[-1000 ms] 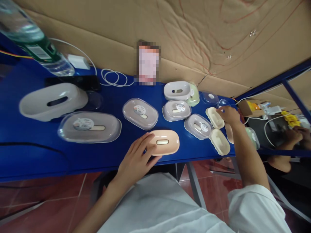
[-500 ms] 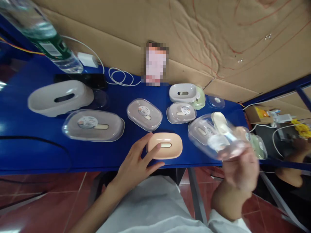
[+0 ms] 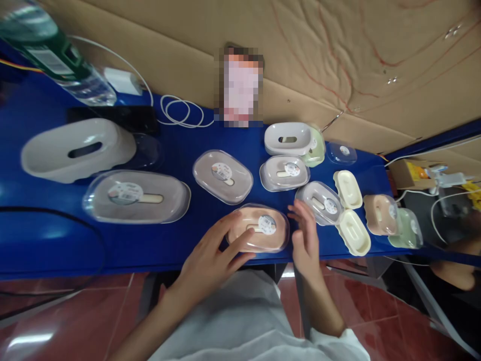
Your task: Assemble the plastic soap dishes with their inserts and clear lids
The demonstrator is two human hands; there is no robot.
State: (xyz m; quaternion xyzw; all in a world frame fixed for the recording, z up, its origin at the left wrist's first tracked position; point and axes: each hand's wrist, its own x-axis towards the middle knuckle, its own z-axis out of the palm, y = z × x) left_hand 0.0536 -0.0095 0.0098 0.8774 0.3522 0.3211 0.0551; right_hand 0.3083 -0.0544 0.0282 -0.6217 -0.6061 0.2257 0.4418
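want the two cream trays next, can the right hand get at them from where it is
Probably yes: the right hand hovers open beside the lidded peach box, and only the small lidded box lies near its way to the cream trays.

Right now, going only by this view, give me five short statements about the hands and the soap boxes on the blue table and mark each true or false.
1. The left hand touches the peach soap box. True.
2. The peach soap box has no cover. False: a clear lid with a round sticker sits on it.
3. The right hand is closed around a cream tray. False: it is open beside the peach soap box, and the two cream trays lie apart from it.
4. A water bottle lies at the far left of the blue table. True.
5. The large grey box stands at the table's right end. False: it is at the left end.
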